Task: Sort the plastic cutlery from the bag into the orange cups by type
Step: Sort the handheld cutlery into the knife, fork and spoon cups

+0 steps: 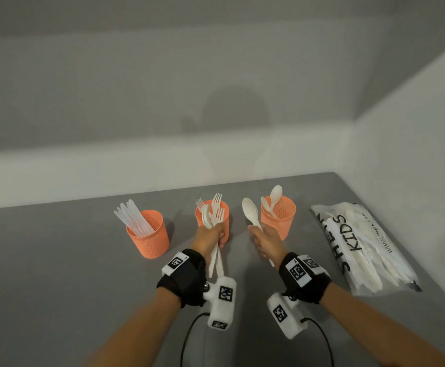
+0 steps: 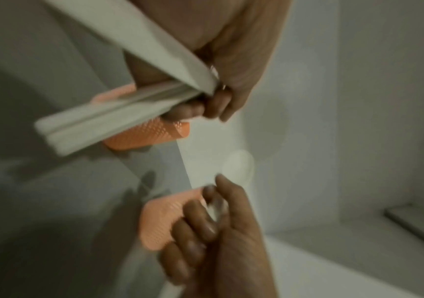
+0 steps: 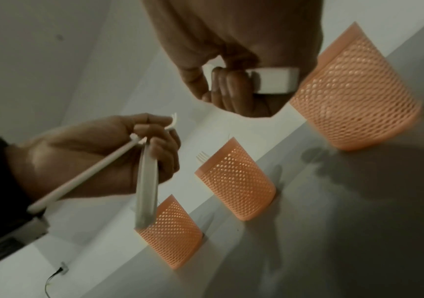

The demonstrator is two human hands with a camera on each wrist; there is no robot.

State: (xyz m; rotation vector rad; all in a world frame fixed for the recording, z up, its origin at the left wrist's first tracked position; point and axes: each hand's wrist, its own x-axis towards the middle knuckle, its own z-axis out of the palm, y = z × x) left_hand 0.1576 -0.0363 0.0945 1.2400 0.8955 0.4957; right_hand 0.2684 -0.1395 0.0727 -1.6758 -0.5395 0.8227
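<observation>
Only overhead: lettered bag [image 1: 359, 245]

On the table [image 1: 57, 260] three cups stand in a row, knives [image 1: 134, 219] in the left cup [image 1: 150, 239], forks [image 1: 216, 201] in the middle cup [image 1: 199, 215], spoons [image 1: 274, 197] in the right cup [image 1: 282, 215], with the bag [image 1: 361, 247] to their right.

— How many pieces are in my left hand [image 1: 214, 232]?
— My fingers hide the bundle [image 1: 214, 223]; count unclear.
— The bag [image 1: 361, 247]?
— Its contents blur together, and the print is partly folded away.
</observation>
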